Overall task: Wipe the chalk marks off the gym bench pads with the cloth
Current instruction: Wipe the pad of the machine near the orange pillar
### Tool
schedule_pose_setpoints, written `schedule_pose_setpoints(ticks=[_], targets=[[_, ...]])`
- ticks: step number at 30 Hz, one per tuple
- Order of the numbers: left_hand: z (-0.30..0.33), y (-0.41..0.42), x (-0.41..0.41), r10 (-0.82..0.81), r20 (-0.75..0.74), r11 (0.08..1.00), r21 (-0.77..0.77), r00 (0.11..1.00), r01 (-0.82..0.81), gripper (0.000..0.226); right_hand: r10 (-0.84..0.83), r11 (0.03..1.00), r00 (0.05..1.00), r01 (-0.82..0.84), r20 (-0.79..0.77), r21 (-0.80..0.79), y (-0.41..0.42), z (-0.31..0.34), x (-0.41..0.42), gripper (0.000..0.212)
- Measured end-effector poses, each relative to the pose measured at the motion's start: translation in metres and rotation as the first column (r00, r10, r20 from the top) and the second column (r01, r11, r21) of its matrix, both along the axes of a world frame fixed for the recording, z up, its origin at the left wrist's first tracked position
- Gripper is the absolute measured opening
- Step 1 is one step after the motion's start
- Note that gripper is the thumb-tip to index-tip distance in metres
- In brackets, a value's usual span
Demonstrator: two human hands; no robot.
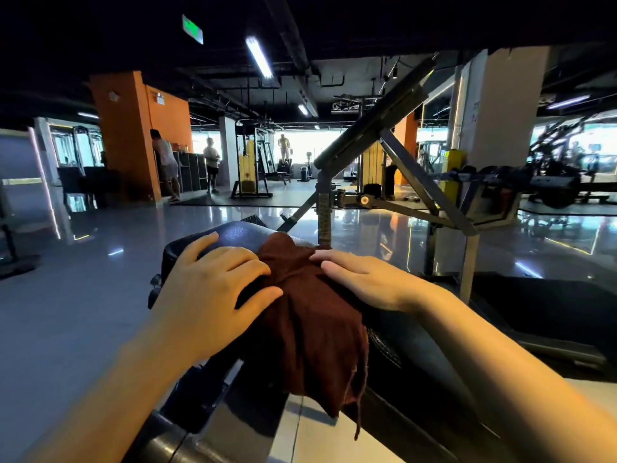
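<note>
**Dim hall, blown-out windows**

Ceiling tube lights (259, 57) and overexposed far windows (300, 145) supply the light; the glossy floor (100, 279) mirrors both as glare. The ceiling is near black. Wide-angle distortion bends the edges, and the forearms nearest the camera are soft.

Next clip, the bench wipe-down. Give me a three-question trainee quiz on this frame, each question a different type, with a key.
1. True or false: both hands lie on the brown cloth.
2. Multiple choice: the cloth's frayed lower edge is (A) tucked under the pad, (B) hanging over the near edge of the black bench pad, (C) on the floor.
3. Fill in: the left hand's fingers are spread and ____, not curled into a fist.

Key
1. True: the left hand and the right hand both rest on the bunched cloth, from either side.
2. B
3. Straight; they press flat on cloth and pad.
</note>
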State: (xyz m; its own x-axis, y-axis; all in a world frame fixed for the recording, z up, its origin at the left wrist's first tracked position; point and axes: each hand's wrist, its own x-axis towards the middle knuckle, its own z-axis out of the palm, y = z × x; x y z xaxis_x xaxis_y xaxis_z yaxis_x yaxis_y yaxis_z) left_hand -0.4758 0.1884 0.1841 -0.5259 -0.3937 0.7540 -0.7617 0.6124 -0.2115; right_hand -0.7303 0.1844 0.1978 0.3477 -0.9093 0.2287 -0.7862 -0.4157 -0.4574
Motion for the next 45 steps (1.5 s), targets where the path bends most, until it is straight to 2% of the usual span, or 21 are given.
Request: schedule_pose_setpoints(ticks=[3, 5, 7, 9, 12, 14, 18, 21, 23, 27, 29, 32, 36, 38, 40, 41, 42, 44, 45], targets=[[0.004, 0.001, 0.004, 0.019, -0.022, 0.999, -0.049, 1.000, -0.020, 0.054, 0.027, 0.998, 0.999, -0.028, -0.023, -0.050, -0.002, 0.003, 0.008, 0.039], [0.004, 0.000, 0.009, 0.030, -0.016, 0.998, -0.061, 0.999, -0.031, 0.056, 0.046, 0.985, 0.998, -0.037, 0.051, -0.168, 0.011, -0.002, 0.008, 0.039], [0.004, -0.002, 0.016, 0.024, -0.021, 0.999, -0.036, 1.000, -0.024, 0.058, 0.034, 0.943, 0.986, 0.023, 0.166, -0.333, 0.028, -0.019, 0.002, 0.039], [0.004, -0.003, 0.018, -0.024, -0.032, 1.000, -0.010, 0.999, 0.024, 0.059, 0.000, 0.912, 0.970, 0.100, 0.244, -0.397, 0.042, -0.036, -0.004, 0.041], [0.008, -0.006, 0.011, -0.119, -0.034, 0.992, 0.032, 0.992, 0.120, 0.053, -0.004, 0.947, 0.929, 0.123, 0.371, -0.297, 0.050, -0.045, -0.010, 0.033], [0.013, -0.006, 0.006, -0.152, -0.061, 0.984, 0.088, 0.986, 0.157, 0.044, -0.006, 0.974, 0.922, 0.093, 0.388, -0.207, 0.050, -0.038, -0.011, 0.026], [0.020, 0.002, 0.004, -0.178, -0.095, 0.971, 0.143, 0.979, 0.191, 0.036, -0.051, 0.984, 0.940, 0.105, 0.338, -0.144, 0.052, -0.016, -0.005, 0.011], [0.016, 0.014, 0.004, -0.163, -0.100, 0.977, 0.121, 0.981, 0.175, 0.033, -0.085, 0.971, 0.979, 0.123, 0.186, -0.204, 0.060, -0.013, 0.001, 0.011], [0.016, 0.025, 0.008, -0.153, -0.190, 0.977, 0.122, 0.970, 0.178, 0.029, -0.086, 0.944, 0.988, 0.122, 0.130, -0.307, 0.068, -0.016, 0.006, 0.006], [0.032, 0.050, 0.012, -0.179, -0.296, 0.973, 0.085, 0.938, 0.213, 0.008, -0.003, 0.854, 0.952, 0.162, 0.307, -0.494, 0.091, 0.004, 0.015, 0.007], [0.051, 0.068, 0.013, -0.194, -0.373, 0.957, 0.133, 0.907, 0.260, 0.017, 0.078, 0.808, 0.934, 0.146, 0.349, -0.571, 0.104, 0.028, 0.015, 0.004], [0.081, 0.084, 0.011, -0.261, -0.496, 0.910, 0.159, 0.828, 0.382, 0.024, 0.171, 0.796, 0.909, 0.100, 0.379, -0.597, 0.113, 0.061, 0.008, 0.007], [0.089, 0.066, 0.003, -0.270, -0.482, 0.891, 0.204, 0.834, 0.406, 0.019, 0.069, 0.822, 0.944, 0.130, 0.323, -0.555, 0.090, 0.071, -0.002, 0.007], [0.077, 0.042, 0.000, -0.178, -0.420, 0.928, 0.230, 0.890, 0.294, 0.019, -0.098, 0.833, 0.970, 0.202, 0.221, -0.515, 0.065, 0.063, -0.007, 0.010], [0.060, 0.015, 0.002, -0.018, -0.286, 0.970, 0.229, 0.958, 0.087, 0.020, -0.278, 0.832, 0.959, 0.270, 0.057, -0.485, 0.045, 0.049, -0.003, 0.024], [0.050, 0.004, 0.005, 0.062, -0.213, 0.984, 0.178, 0.975, -0.023, 0.020, -0.274, 0.844, 0.962, 0.248, 0.014, -0.476, 0.040, 0.040, 0.004, 0.031], [0.041, -0.003, 0.009, 0.107, -0.192, 0.991, 0.105, 0.976, -0.088, 0.023, -0.194, 0.883, 0.981, 0.174, -0.002, -0.436, 0.039, 0.030, 0.014, 0.037], [0.029, -0.008, 0.022, 0.075, -0.342, 0.997, 0.043, 0.937, -0.064, 0.025, -0.002, 0.968, 0.997, -0.018, -0.078, -0.250, 0.042, 0.011, 0.037, 0.049], [0.027, -0.006, 0.027, 0.047, -0.465, 0.996, 0.086, 0.884, -0.008, 0.024, 0.027, 0.985, 0.987, -0.053, -0.158, -0.163, 0.044, 0.001, 0.046, 0.054]])
